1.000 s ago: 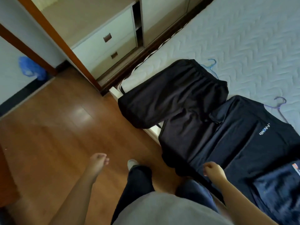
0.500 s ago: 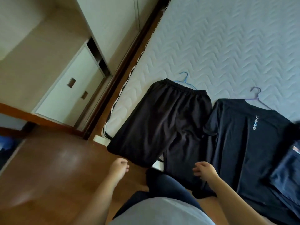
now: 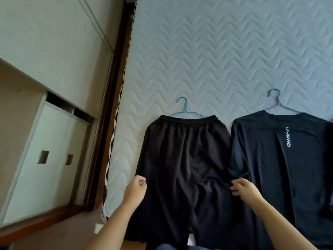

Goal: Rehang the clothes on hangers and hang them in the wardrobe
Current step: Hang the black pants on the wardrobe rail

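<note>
Black shorts beside dark shirt, both flat

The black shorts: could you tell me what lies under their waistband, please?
A thin blue wire hanger: only its hook and shoulders show; the black shorts cover the rest.

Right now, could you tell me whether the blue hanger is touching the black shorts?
Touching. In the head view both wire arms of the blue hanger slip under the waistband of the black shorts; only its hook shows.

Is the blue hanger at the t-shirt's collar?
No, the blue hanger pokes out above the black shorts; the purple hanger sits at the collar of the t-shirt.
</note>
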A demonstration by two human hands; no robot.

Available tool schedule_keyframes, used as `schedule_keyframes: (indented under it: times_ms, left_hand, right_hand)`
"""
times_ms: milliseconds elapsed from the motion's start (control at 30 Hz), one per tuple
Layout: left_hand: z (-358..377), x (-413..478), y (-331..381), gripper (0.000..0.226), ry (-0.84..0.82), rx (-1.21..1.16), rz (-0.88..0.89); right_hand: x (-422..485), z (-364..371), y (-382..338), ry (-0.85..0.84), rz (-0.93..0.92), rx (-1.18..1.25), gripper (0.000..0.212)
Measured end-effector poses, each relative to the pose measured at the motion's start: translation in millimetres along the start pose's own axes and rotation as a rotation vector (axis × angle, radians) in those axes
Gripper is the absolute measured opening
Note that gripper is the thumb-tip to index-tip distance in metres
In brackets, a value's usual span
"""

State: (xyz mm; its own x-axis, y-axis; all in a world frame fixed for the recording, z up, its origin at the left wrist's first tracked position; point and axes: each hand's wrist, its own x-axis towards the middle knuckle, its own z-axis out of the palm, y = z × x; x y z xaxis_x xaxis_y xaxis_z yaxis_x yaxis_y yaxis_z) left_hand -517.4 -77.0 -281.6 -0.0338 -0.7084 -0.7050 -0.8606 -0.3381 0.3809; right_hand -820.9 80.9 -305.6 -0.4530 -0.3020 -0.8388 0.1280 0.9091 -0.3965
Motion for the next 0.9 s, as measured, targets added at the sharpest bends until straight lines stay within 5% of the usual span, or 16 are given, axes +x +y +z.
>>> schedule_keyframes:
  times_ms: [300,433,633,900]
  left_hand:
    - [0,203,102,0.043,0.188,0.009,0.182]
    - [14,254,124,0.05,0.142,0.101,0.21]
    - [33,282,122,0.04,0.13,0.355,0.171]
    - [6,246,108,0.032,0.116,0.265,0.133]
  right_hand:
    - [135,10,-130,0.186,-0.268,-0.197,0.039]
    - [176,12,-158,0.258,-0.358,-0.292,0.048]
    - [213,15,-163,0.219,-0.234,-0.401,0.051]
    - [186,20,-153,0.247,-0.218,-0.204,0.035]
